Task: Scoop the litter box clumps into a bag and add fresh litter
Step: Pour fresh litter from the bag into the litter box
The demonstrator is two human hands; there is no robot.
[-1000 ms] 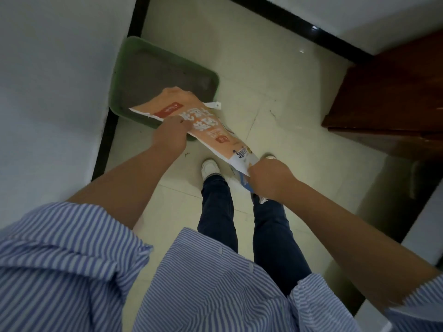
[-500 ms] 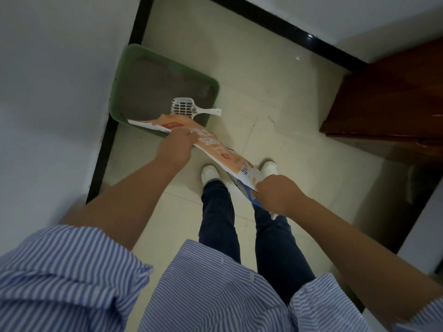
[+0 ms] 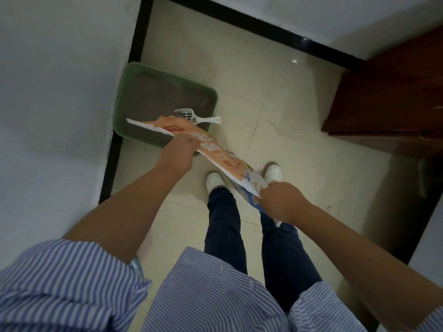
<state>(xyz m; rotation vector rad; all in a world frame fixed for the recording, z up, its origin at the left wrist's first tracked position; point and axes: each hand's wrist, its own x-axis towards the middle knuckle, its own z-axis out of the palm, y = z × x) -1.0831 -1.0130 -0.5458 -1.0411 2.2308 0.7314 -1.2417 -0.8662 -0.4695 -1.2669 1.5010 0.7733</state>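
A green litter box (image 3: pixel 124 87) filled with grey litter stands on the tiled floor against the left wall. A white slotted scoop (image 3: pixel 191 115) lies in its near right corner, handle resting over the rim. I hold an orange and white litter bag (image 3: pixel 215 152) stretched between both hands, its torn open end over the box's near edge. My left hand (image 3: pixel 178 152) grips the bag near that open end. My right hand (image 3: pixel 280 202) grips the bag's bottom corner, above my right leg.
White walls with a black skirting close in the left and far sides. A dark wooden cabinet (image 3: pixel 388 97) stands at the right. My two white shoes (image 3: pixel 214 180) are on the tiles just before the box.
The bag has flattened and come lower and nearer to me, uncovering the scoop in the box. Both hands moved slightly toward me, still holding the bag.
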